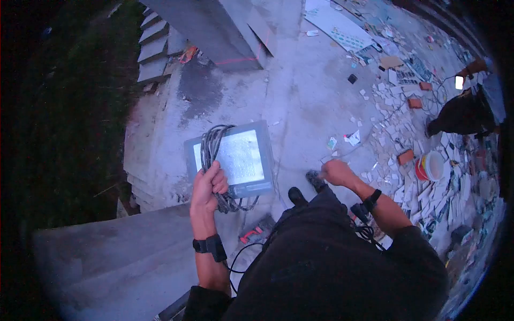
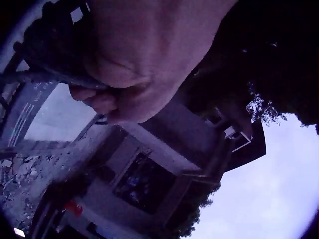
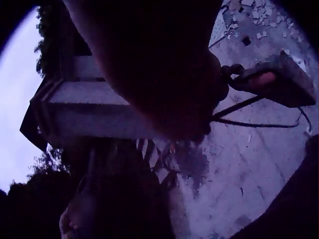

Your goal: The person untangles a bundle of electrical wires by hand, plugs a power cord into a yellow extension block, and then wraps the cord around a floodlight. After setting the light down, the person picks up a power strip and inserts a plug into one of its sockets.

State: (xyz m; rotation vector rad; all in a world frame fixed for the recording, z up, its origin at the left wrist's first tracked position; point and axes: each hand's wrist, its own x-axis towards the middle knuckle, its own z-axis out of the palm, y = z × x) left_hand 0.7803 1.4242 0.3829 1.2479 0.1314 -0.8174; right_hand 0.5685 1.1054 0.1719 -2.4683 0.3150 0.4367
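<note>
My left hand (image 1: 209, 188) grips a coil of dark cable (image 1: 212, 142) that lies across a flat rectangular floodlight (image 1: 246, 155). The floodlight has a pale glass face and a grey frame, and hangs in front of my body. In the left wrist view, curled fingers (image 2: 102, 102) show beside the pale face of the floodlight (image 2: 60, 117). My right hand (image 1: 340, 174) is closed, held apart to the right of the floodlight. From its fingers, in the right wrist view, a thin cable (image 3: 254, 124) runs toward the floodlight (image 3: 294, 82).
A concrete pillar (image 1: 214, 32) rises ahead, with a drop to dark ground on the left. Broken tiles (image 1: 396, 101), bricks (image 1: 405, 157) and a bucket (image 1: 432, 166) lie to the right. Another person (image 1: 466, 109) is at the far right. A red-and-black tool (image 1: 251, 234) lies near my feet.
</note>
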